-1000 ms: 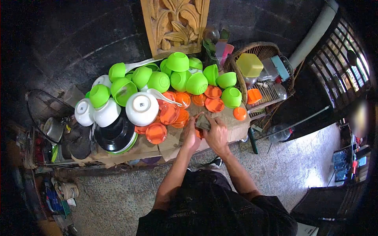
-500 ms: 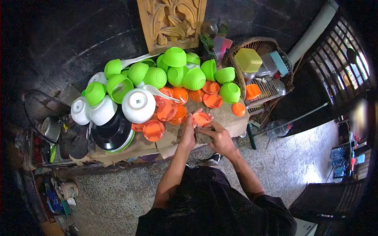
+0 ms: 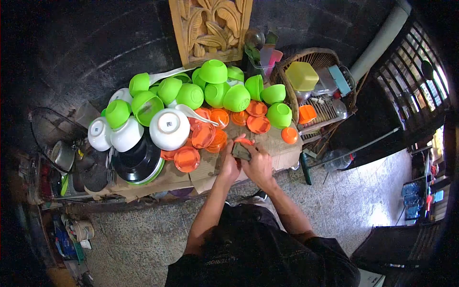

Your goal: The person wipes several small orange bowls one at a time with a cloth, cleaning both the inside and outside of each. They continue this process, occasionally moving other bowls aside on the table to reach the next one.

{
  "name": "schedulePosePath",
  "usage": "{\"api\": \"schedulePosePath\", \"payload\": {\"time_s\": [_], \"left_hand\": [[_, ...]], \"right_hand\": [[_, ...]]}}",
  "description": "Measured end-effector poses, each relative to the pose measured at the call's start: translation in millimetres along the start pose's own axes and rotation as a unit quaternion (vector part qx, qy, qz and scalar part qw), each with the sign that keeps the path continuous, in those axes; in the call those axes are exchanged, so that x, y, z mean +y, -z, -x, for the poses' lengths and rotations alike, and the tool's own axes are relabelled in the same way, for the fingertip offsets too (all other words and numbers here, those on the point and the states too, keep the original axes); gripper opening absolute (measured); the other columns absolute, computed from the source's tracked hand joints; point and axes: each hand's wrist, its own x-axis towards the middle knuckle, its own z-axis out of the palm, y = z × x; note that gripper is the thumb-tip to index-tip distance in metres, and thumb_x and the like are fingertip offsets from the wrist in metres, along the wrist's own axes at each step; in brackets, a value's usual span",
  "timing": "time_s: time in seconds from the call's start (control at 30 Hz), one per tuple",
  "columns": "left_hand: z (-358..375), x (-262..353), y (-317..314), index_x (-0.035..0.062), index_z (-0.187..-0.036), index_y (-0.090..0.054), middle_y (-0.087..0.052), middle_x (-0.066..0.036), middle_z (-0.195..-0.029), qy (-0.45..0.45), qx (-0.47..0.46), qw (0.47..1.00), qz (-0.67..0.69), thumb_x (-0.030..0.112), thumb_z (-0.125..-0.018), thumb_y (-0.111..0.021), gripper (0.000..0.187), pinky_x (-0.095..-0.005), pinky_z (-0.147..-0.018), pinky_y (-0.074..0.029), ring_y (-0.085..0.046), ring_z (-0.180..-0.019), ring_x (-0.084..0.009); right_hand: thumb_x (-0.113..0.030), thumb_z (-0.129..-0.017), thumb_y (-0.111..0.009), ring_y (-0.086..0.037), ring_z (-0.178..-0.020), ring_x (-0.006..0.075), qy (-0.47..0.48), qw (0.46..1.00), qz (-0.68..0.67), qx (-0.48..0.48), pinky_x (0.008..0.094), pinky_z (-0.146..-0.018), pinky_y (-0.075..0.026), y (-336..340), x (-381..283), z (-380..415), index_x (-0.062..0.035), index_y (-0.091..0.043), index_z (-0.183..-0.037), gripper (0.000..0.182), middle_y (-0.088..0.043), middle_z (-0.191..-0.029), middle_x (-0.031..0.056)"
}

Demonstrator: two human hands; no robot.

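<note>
My left hand (image 3: 230, 165) is closed on the left edge of a small orange dish (image 3: 244, 141), over the front part of the cardboard. In my right hand (image 3: 258, 165) is a flat grey-green cloth or pad (image 3: 241, 152), pressed against the dish; its exact kind is unclear. Both hands almost touch each other. Behind and left of them, several orange dishes (image 3: 187, 159) lie in loose piles. Beyond these are upturned green bowls (image 3: 236, 98) and a large white bowl (image 3: 169, 128) with a white spoon (image 3: 197, 115) resting on it.
A black bowl stack (image 3: 137, 160) stands at the left on the cardboard (image 3: 282, 150). At the right is a wicker basket (image 3: 289, 86) with a yellow container (image 3: 302, 76). One small orange lid (image 3: 289, 135) lies near the right edge. A carved wooden panel (image 3: 212, 28) leans behind.
My right hand has moved left and up over the dish, and the grey-green piece now shows clearly. The dish is more covered by the fingers. The view has shifted slightly.
</note>
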Motion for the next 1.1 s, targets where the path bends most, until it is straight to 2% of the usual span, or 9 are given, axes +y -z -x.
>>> {"api": "schedulePosePath", "payload": {"time_s": [0.07,0.23,0.5,0.7,0.8,0.87,0.97,1.07,1.1], "left_hand": [[-3,-6,7,0.0090,-0.156,-0.043,-0.057,-0.019,-0.147,0.007,-0.060,0.995,0.075,0.057,-0.110,-0.040,0.066,-0.0515,-0.119,-0.041,-0.054,-0.139,-0.0353],[-1,-7,4,0.0071,-0.156,-0.040,-0.056,-0.022,-0.147,0.000,-0.066,0.993,0.101,0.053,-0.112,-0.038,0.064,-0.0514,-0.119,-0.042,-0.053,-0.140,-0.0399],[0,3,-7,0.0050,-0.152,-0.045,-0.060,-0.021,-0.144,-0.015,-0.041,0.999,0.032,0.049,-0.113,-0.035,0.059,-0.0479,-0.115,-0.047,-0.057,-0.136,-0.0341],[5,9,-14,0.0053,-0.153,-0.046,-0.061,-0.017,-0.144,0.009,-0.019,0.998,0.059,0.047,-0.114,-0.034,0.058,-0.0454,-0.110,-0.049,-0.061,-0.130,-0.0274],[2,3,-6,0.0088,-0.154,-0.048,-0.062,-0.011,-0.144,0.007,-0.003,1.000,0.028,0.053,-0.114,-0.030,0.062,-0.0457,-0.113,-0.047,-0.059,-0.131,-0.0244],[3,0,5,0.0084,-0.153,-0.048,-0.063,-0.010,-0.143,0.014,-0.017,0.999,0.037,0.052,-0.115,-0.031,0.061,-0.0448,-0.112,-0.048,-0.061,-0.129,-0.0238],[-1,-4,0,0.0101,-0.153,-0.049,-0.064,-0.010,-0.141,0.009,0.005,0.999,0.032,0.048,-0.115,-0.032,0.057,-0.0447,-0.111,-0.049,-0.062,-0.127,-0.0233],[-2,-6,2,0.0125,-0.155,-0.048,-0.064,-0.012,-0.142,-0.009,0.021,1.000,-0.012,0.049,-0.114,-0.034,0.056,-0.0463,-0.112,-0.047,-0.060,-0.130,-0.0250],[-1,-4,1,0.0128,-0.156,-0.047,-0.063,-0.013,-0.143,-0.017,0.001,0.999,-0.042,0.051,-0.113,-0.035,0.059,-0.0471,-0.114,-0.046,-0.059,-0.133,-0.0266]], "right_hand": [[-0.013,-0.078,-0.076,-0.069,-0.100,0.0438,0.065,0.995,0.026,0.069,0.0512,-0.086,-0.059,-7,-3,9,-0.0112,-0.068,-0.134,0.057,-0.063,-0.114,0.0228],[-0.004,-0.076,-0.073,-0.069,-0.101,0.0399,0.105,0.991,-0.061,-0.046,0.0476,-0.090,-0.058,23,-7,18,-0.0124,-0.073,-0.131,0.055,-0.064,-0.111,0.0201],[-0.001,-0.069,-0.075,-0.066,-0.107,0.0305,0.189,0.980,-0.007,-0.063,0.0422,-0.095,-0.055,47,30,9,-0.0175,-0.079,-0.122,0.056,-0.065,-0.110,0.0097],[-0.010,-0.070,-0.080,-0.066,-0.102,0.0297,0.192,0.973,0.121,0.030,0.0432,-0.088,-0.056,36,35,-8,-0.0211,-0.079,-0.122,0.053,-0.062,-0.110,0.0082],[-0.007,-0.074,-0.078,-0.067,-0.092,0.0331,0.133,0.981,0.097,0.099,0.0429,-0.082,-0.057,25,18,-12,-0.0204,-0.081,-0.117,0.045,-0.064,-0.107,0.0095],[-0.011,-0.078,-0.078,-0.070,-0.095,0.0390,-0.046,0.998,0.029,0.031,0.0466,-0.080,-0.058,21,4,-12,-0.0170,-0.078,-0.123,0.046,-0.068,-0.114,0.0166],[-0.020,-0.081,-0.079,-0.069,-0.106,0.0403,-0.152,0.986,-0.057,-0.029,0.0497,-0.084,-0.059,19,-12,-18,-0.0152,-0.073,-0.130,0.050,-0.065,-0.124,0.0197],[-0.019,-0.082,-0.078,-0.069,-0.109,0.0443,-0.055,0.998,-0.007,0.033,0.0512,-0.086,-0.059,-9,-8,-2,-0.0128,-0.069,-0.135,0.055,-0.063,-0.132,0.0256],[-0.012,-0.079,-0.077,-0.065,-0.119,0.0496,-0.025,0.999,-0.033,0.032,0.0498,-0.098,-0.057,-2,-17,0,-0.0063,-0.070,-0.132,0.054,-0.063,-0.130,0.0353]]}}
